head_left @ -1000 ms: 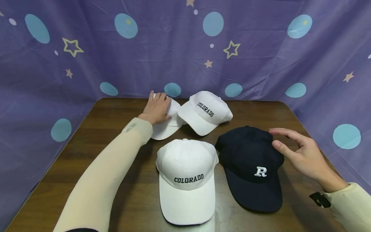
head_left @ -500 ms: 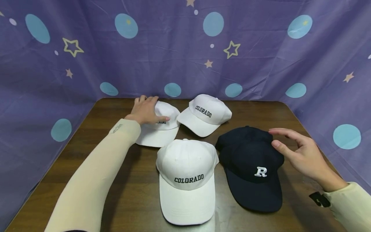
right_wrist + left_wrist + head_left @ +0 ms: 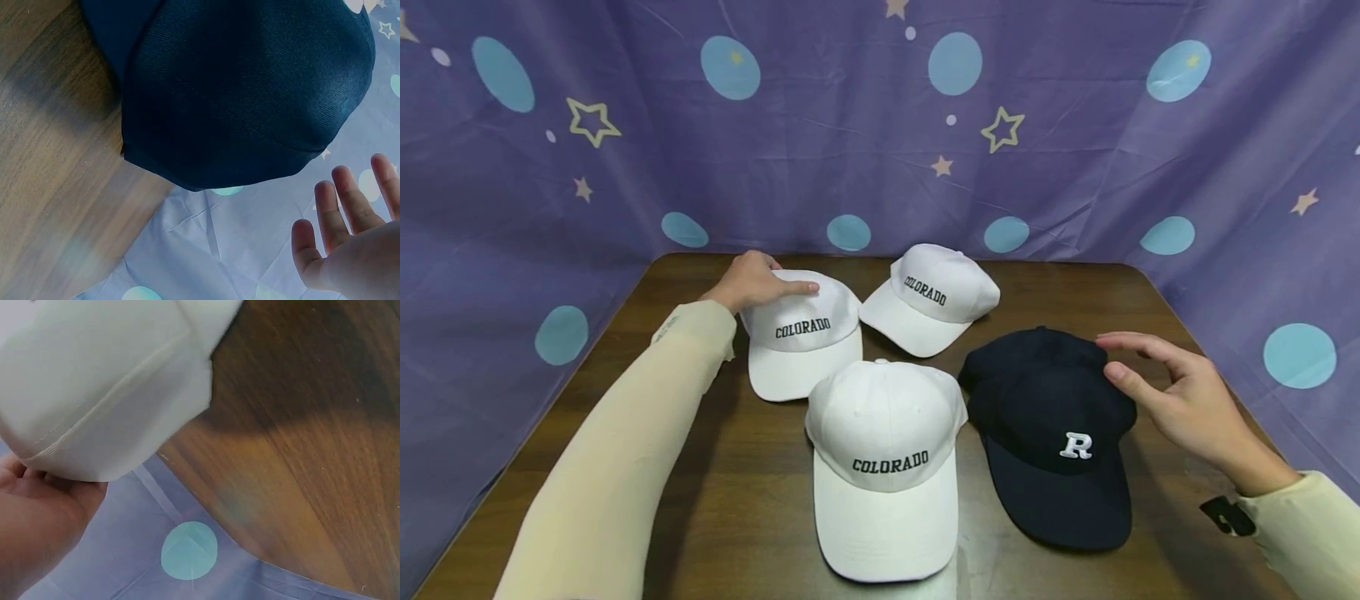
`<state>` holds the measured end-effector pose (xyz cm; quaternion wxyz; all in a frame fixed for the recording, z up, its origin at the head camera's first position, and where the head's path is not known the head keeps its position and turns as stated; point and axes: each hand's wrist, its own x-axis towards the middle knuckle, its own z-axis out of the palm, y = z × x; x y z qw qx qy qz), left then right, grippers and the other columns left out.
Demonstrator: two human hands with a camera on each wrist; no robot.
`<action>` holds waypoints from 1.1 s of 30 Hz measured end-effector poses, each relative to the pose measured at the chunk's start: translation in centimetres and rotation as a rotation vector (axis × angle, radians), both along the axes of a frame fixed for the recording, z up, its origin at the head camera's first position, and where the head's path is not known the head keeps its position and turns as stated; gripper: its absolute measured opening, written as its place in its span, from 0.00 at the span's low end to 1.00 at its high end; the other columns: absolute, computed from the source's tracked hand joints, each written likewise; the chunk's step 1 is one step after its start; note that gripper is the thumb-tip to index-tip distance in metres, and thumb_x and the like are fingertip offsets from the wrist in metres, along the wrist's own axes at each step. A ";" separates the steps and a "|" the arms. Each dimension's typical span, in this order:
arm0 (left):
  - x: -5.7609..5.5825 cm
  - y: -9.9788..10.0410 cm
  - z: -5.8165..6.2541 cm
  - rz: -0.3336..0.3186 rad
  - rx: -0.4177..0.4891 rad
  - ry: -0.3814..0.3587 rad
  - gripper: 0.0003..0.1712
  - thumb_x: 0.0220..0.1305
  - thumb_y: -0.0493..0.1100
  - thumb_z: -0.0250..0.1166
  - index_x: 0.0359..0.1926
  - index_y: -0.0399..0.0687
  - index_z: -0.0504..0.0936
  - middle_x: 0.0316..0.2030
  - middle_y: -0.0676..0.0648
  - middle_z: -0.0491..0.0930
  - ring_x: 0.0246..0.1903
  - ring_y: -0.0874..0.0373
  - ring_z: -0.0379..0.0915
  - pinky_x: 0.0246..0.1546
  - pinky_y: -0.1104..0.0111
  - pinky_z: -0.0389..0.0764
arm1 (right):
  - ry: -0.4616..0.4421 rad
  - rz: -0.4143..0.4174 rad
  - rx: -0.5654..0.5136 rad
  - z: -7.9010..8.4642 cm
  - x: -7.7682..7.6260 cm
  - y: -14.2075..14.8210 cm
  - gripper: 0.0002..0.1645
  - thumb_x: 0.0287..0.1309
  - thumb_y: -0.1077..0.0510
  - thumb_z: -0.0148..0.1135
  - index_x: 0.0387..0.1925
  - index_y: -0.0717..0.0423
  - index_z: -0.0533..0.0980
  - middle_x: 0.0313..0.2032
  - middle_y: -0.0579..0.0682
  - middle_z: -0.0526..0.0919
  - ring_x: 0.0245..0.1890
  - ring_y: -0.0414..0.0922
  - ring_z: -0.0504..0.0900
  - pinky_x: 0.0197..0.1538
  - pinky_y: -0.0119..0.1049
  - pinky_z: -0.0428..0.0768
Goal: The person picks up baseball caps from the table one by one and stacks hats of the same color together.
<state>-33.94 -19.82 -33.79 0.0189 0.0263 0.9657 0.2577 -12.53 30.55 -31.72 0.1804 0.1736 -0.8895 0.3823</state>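
Observation:
My left hand (image 3: pixel 748 282) holds a white baseball cap (image 3: pixel 805 367) lettered COLORADO at the back left. Its thumb lies over the crown and the other fingers go behind it. In the left wrist view the fingers (image 3: pixel 87 492) curl at the edge of the white cap (image 3: pixel 94 381). My right hand (image 3: pixel 1187 400) is beside a navy baseball cap (image 3: pixel 1045 417) with a white R, holding nothing. The right wrist view has its fingers (image 3: pixel 331 219) loosely extended, apart from the navy cap (image 3: pixel 244 94).
Front and centre sits another white COLORADO cap (image 3: pixel 883 433), touching or nearly touching the navy one. A further white COLORADO cap (image 3: pixel 936 292) lies tilted at the back. Everything stands on a brown wooden table (image 3: pixel 752 492). A purple patterned cloth (image 3: pixel 850 142) hangs behind.
My left hand has drawn the back-left white cap leftward and nearer, uncovering its lettering. The cap beside it has shifted slightly. My right hand stays put.

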 end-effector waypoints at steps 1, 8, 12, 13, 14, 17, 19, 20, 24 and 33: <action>0.1 0.0 0.2 0.002 0.007 -0.009 0.49 0.33 0.79 0.68 0.38 0.40 0.77 0.38 0.41 0.76 0.35 0.49 0.74 0.30 0.62 0.78 | -0.001 0.001 -0.001 0.3 0.2 -0.3 0.20 0.57 0.66 0.62 0.52 0.55 0.77 0.52 0.55 0.79 0.56 0.37 0.71 0.46 0.21 0.65; 0.5 -0.3 1.6 -0.023 0.153 -0.059 0.45 0.32 0.72 0.75 0.42 0.43 0.77 0.41 0.42 0.76 0.37 0.50 0.75 0.33 0.63 0.78 | -0.005 -0.006 0.004 0.4 0.2 -0.4 0.19 0.58 0.65 0.62 0.52 0.54 0.77 0.51 0.54 0.79 0.56 0.36 0.71 0.47 0.21 0.65; 0.8 -0.5 2.7 -0.080 0.227 -0.085 0.38 0.37 0.69 0.75 0.43 0.46 0.81 0.44 0.44 0.76 0.40 0.51 0.73 0.35 0.64 0.77 | -0.023 -0.018 0.013 -0.7 -0.6 0.8 0.20 0.58 0.64 0.62 0.54 0.51 0.77 0.53 0.50 0.79 0.57 0.36 0.70 0.46 0.21 0.65; 0.9 -0.5 3.0 -0.094 0.245 -0.090 0.36 0.39 0.68 0.74 0.42 0.46 0.82 0.45 0.45 0.76 0.40 0.51 0.72 0.34 0.64 0.77 | -0.027 -0.021 0.015 -1.0 -0.7 1.0 0.21 0.59 0.64 0.62 0.54 0.50 0.77 0.53 0.50 0.79 0.57 0.36 0.69 0.46 0.21 0.65; 0.9 -0.5 3.2 -0.111 0.260 -0.088 0.35 0.41 0.67 0.73 0.42 0.47 0.82 0.45 0.45 0.76 0.41 0.51 0.72 0.34 0.64 0.77 | -0.031 -0.024 0.016 -1.1 -0.7 1.1 0.21 0.59 0.64 0.62 0.54 0.49 0.77 0.53 0.50 0.78 0.57 0.35 0.69 0.46 0.21 0.65; 1.2 -0.2 3.9 -0.140 0.294 -0.059 0.31 0.45 0.66 0.72 0.41 0.48 0.83 0.44 0.46 0.76 0.39 0.52 0.72 0.31 0.64 0.78 | -0.034 -0.029 0.015 -0.9 -0.6 1.0 0.20 0.59 0.63 0.62 0.54 0.49 0.77 0.53 0.50 0.78 0.57 0.35 0.70 0.44 0.21 0.65; 1.4 0.1 4.3 -0.158 0.295 -0.019 0.29 0.48 0.65 0.71 0.40 0.48 0.82 0.43 0.46 0.76 0.38 0.52 0.72 0.31 0.65 0.77 | -0.031 -0.027 0.010 -0.5 -0.4 0.6 0.20 0.59 0.64 0.62 0.54 0.50 0.77 0.53 0.51 0.79 0.56 0.35 0.70 0.44 0.22 0.66; 1.5 0.2 4.4 -0.165 0.291 0.003 0.29 0.48 0.65 0.71 0.40 0.48 0.82 0.42 0.46 0.77 0.37 0.52 0.73 0.30 0.65 0.77 | -0.030 -0.026 0.008 -0.3 -0.3 0.5 0.20 0.59 0.64 0.62 0.54 0.50 0.77 0.53 0.51 0.79 0.56 0.35 0.70 0.43 0.22 0.66; 2.0 1.0 5.4 -0.191 0.248 0.127 0.27 0.50 0.64 0.70 0.39 0.48 0.82 0.38 0.46 0.79 0.36 0.54 0.73 0.32 0.65 0.76 | -0.029 -0.029 0.005 -0.2 -0.2 0.4 0.20 0.59 0.64 0.62 0.54 0.50 0.77 0.52 0.52 0.79 0.55 0.35 0.71 0.40 0.23 0.67; 3.1 2.6 8.2 -0.212 0.192 0.348 0.26 0.51 0.65 0.69 0.41 0.51 0.82 0.37 0.49 0.81 0.35 0.56 0.72 0.33 0.65 0.74 | -0.032 -0.041 -0.001 -1.1 -0.7 1.5 0.20 0.59 0.63 0.62 0.54 0.50 0.77 0.52 0.51 0.79 0.53 0.35 0.71 0.35 0.24 0.69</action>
